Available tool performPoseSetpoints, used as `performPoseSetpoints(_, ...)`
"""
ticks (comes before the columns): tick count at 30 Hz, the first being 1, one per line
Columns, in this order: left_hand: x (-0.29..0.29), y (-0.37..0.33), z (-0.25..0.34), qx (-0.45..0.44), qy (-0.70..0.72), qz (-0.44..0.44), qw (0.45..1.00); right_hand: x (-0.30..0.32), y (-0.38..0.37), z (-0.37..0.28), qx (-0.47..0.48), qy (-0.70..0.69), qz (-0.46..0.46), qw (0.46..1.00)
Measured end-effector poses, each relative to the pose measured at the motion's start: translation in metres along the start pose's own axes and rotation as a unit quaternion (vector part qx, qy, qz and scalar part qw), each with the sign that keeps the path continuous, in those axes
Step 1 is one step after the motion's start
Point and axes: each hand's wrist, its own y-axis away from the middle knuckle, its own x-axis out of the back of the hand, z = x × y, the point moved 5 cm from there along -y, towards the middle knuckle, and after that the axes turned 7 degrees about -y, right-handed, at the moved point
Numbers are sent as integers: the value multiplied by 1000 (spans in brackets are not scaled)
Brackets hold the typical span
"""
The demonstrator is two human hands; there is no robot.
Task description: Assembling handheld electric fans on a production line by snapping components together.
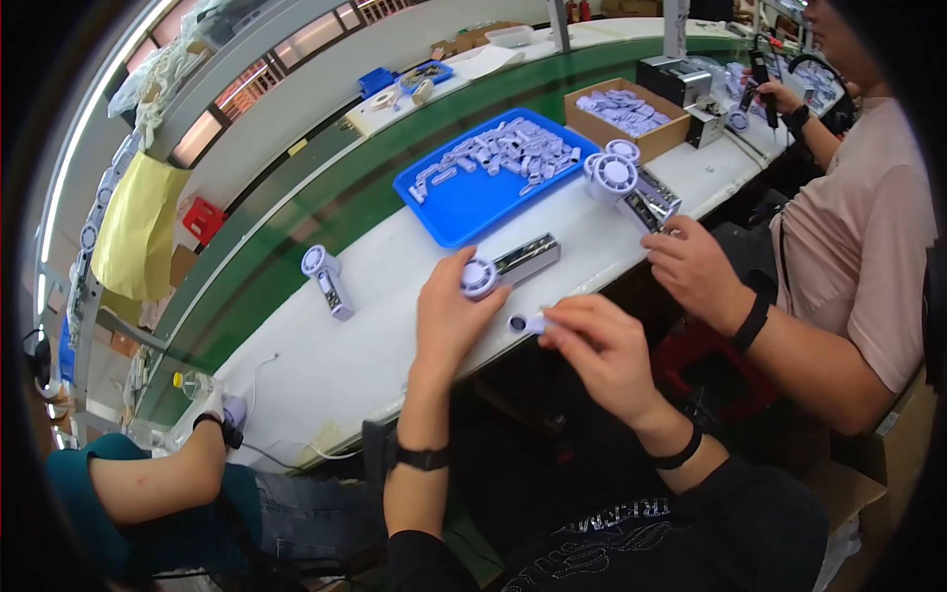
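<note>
My left hand [446, 314] is closed round the round head of a lavender handheld fan [480, 278]. The fan's handle points away to the right over the white bench, its inner side bare with circuit parts showing. Close by on the right, my right hand [610, 357] pinches a small lavender plastic piece [536, 323] with a dark round end, just above the bench's front edge. The piece and the fan are apart. Beyond both hands lies a blue tray [449, 227] with many small lavender parts heaped in it.
Another opened fan [326, 283] lies to the left. Two more fans [614, 176] sit near a co-worker's hand [695, 271] on the right. Behind them stand a cardboard box [659, 144] of lavender parts and a black-and-metal device [681, 84]. Another person's arm [173, 479] reaches in at left.
</note>
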Motion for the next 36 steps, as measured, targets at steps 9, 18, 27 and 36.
performPoseSetpoints(9, 91, 68, -21, 5, -39, -19, 999, -60, -66, 47, 186, 104, -143, 966)
performPoseSetpoints(18, 84, 64, -30, -99, 18, 9, 995, -86, -63, 61, 166, 92, -207, 960)
performPoseSetpoints(27, 78, 60, -24, -173, -43, 36, 983, -83, -65, 66, 148, 67, -231, 959)
performPoseSetpoints(36, 75, 62, -28, -199, -41, 22, 979, -87, -63, 67, 91, 49, -224, 969)
